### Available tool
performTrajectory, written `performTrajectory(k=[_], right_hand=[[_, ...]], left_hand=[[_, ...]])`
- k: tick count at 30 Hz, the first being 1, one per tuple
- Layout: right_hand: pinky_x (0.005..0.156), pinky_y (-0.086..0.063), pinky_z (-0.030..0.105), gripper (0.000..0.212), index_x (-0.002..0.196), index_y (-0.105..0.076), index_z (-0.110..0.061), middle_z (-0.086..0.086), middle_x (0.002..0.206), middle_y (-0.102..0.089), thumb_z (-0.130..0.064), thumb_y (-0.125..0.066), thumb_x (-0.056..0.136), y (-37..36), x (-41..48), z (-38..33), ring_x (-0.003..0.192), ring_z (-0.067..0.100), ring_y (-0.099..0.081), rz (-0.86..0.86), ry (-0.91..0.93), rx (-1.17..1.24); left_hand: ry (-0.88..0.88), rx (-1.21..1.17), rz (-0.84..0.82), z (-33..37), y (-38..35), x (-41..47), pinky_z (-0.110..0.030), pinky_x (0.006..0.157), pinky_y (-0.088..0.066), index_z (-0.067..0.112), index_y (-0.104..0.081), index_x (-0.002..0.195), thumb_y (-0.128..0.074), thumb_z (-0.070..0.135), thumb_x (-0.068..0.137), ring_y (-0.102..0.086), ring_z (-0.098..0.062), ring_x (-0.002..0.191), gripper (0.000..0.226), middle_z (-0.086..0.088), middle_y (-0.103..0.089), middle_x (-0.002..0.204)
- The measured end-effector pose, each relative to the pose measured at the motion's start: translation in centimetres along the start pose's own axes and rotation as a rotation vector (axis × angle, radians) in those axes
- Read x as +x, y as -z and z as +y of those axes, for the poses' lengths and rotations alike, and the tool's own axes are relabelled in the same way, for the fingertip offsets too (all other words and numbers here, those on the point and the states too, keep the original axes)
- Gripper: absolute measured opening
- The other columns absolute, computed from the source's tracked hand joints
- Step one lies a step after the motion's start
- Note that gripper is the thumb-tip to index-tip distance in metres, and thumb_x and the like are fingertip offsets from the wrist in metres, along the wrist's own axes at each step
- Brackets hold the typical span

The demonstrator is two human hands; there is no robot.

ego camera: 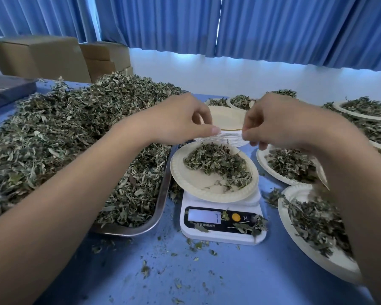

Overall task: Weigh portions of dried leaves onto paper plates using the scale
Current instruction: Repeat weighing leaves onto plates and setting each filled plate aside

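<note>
Head view: top plate [227, 117] of the stack [233, 142] behind the scale [222, 230] is pinched at its rim by left grip [185, 119] and right grip [279, 123], fingers curled; one only should be peeled, the leaf-laden plate [196, 182] on the scale left unbumped.

The left hand [180, 119] and right hand [279, 123] cover both sides of the stack of empty plates [226, 119]; whether they pinch its rim, I can't tell. The blurred right forearm [350, 183] hides part of the nearest filled plate [295, 194]. The tray [163, 194] runs off left.
</note>
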State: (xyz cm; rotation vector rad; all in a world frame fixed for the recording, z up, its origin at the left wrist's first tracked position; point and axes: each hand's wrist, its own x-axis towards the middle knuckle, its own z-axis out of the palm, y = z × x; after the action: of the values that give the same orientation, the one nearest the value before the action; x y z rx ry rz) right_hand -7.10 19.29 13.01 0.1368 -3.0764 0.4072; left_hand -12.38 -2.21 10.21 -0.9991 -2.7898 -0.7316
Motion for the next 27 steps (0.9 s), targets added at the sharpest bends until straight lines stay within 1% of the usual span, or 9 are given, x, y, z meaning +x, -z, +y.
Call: performTrajectory(k=[3, 6, 9, 12, 16, 19, 21, 23, 27], right_hand=[[0.076, -0.057, 0.034, 0.015, 0.081, -0.073, -0.016, -0.003, 0.065, -0.075, -0.019, -0.068, 0.095, 0.3, -0.1, 1.7, 0.063, 0.009, -0.073, -0.095, -0.063, 0.019], [0.058, -0.048, 0.027, 0.011, 0.094, -0.07, -0.012, 0.001, 0.07, -0.077, -0.023, -0.069, 0.097, -0.6, -0.3, 2.2, 0.06, 0.009, -0.072, -0.244, -0.104, 0.09], [0.047, -0.043, 0.022, 0.012, 0.1, -0.068, -0.007, 0.009, 0.072, -0.077, -0.015, -0.073, 0.093, -2.1, -0.3, 2.6, 0.058, 0.012, -0.068, -0.295, -0.144, 0.185], [0.046, -0.043, 0.02, 0.015, 0.1, -0.068, -0.006, 0.011, 0.072, -0.076, -0.015, -0.074, 0.09, -3.0, -0.6, 3.3, 0.056, 0.014, -0.063, -0.27, -0.162, 0.228], [0.052, -0.041, 0.023, 0.021, 0.097, -0.072, -0.004, 0.004, 0.062, -0.071, -0.022, -0.074, 0.087, -3.5, -1.4, 3.6, 0.059, 0.021, -0.055, -0.257, -0.187, 0.233], [0.057, -0.041, 0.03, 0.015, 0.078, -0.067, -0.003, 0.006, 0.06, -0.063, -0.017, -0.066, 0.084, -3.8, -1.9, 3.6, 0.055, 0.023, -0.053, -0.202, -0.197, 0.213], [0.048, -0.042, 0.024, 0.022, 0.066, -0.058, -0.009, -0.002, 0.044, -0.057, -0.013, -0.063, 0.087, -3.5, -2.1, 3.9, 0.043, 0.018, -0.053, -0.124, -0.213, 0.281], [0.042, -0.045, 0.021, 0.019, 0.074, -0.057, -0.01, -0.004, 0.043, -0.058, -0.009, -0.063, 0.091, -2.3, -2.5, 4.6, 0.038, 0.012, -0.056, -0.043, -0.243, 0.386], [0.054, -0.05, 0.03, 0.01, 0.096, -0.059, 0.0, 0.011, 0.068, -0.064, -0.006, -0.066, 0.093, 0.8, -3.8, 7.1, 0.042, 0.014, -0.058, 0.048, -0.3, 0.473]], left_hand=[[0.145, 0.234, -0.017, -0.4, 0.3, 0.1, -0.028, 0.072, -0.045, 0.021, -0.073, 0.102, -0.062, 0.048, 0.095, -0.064, -0.015, 0.084, 0.029, 0.005, -0.068, 0.092], [0.232, 0.249, -0.193, -1.1, -0.3, 0.0, -0.027, 0.059, -0.041, 0.02, -0.073, 0.097, -0.069, 0.041, 0.093, -0.061, -0.01, 0.073, 0.021, 0.008, -0.065, 0.08], [0.218, 0.255, -0.184, -1.3, -1.4, 0.1, -0.022, 0.055, -0.036, 0.022, -0.071, 0.094, -0.077, 0.035, 0.086, -0.055, -0.004, 0.07, 0.016, 0.012, -0.06, 0.077], [0.231, 0.282, -0.149, -1.3, -2.4, 0.2, -0.023, 0.054, -0.037, 0.023, -0.069, 0.088, -0.076, 0.032, 0.085, -0.055, -0.005, 0.07, 0.012, 0.01, -0.061, 0.077], [0.292, 0.284, -0.096, -1.3, -3.2, 0.2, -0.028, 0.062, -0.044, 0.023, -0.068, 0.078, -0.075, 0.034, 0.084, -0.059, -0.009, 0.072, 0.014, 0.007, -0.065, 0.077], [0.311, 0.17, -0.042, -0.7, -2.7, 0.4, -0.025, 0.057, -0.041, 0.02, -0.073, 0.073, -0.079, 0.034, 0.083, -0.06, -0.01, 0.066, 0.018, 0.005, -0.067, 0.07], [0.298, 0.104, -0.024, 0.1, -1.7, 0.8, -0.026, 0.058, -0.043, 0.021, -0.076, 0.072, -0.08, 0.033, 0.083, -0.061, -0.013, 0.065, 0.018, 0.003, -0.069, 0.069], [0.267, 0.11, -0.003, 1.3, -0.8, 1.6, -0.027, 0.064, -0.047, 0.026, -0.078, 0.073, -0.08, 0.038, 0.083, -0.065, -0.014, 0.071, 0.015, 0.008, -0.071, 0.073], [0.226, 0.113, 0.019, 5.1, -0.5, 4.2, -0.025, 0.06, -0.041, 0.029, -0.076, 0.066, -0.079, 0.042, 0.083, -0.064, -0.01, 0.071, 0.021, 0.019, -0.065, 0.06]])
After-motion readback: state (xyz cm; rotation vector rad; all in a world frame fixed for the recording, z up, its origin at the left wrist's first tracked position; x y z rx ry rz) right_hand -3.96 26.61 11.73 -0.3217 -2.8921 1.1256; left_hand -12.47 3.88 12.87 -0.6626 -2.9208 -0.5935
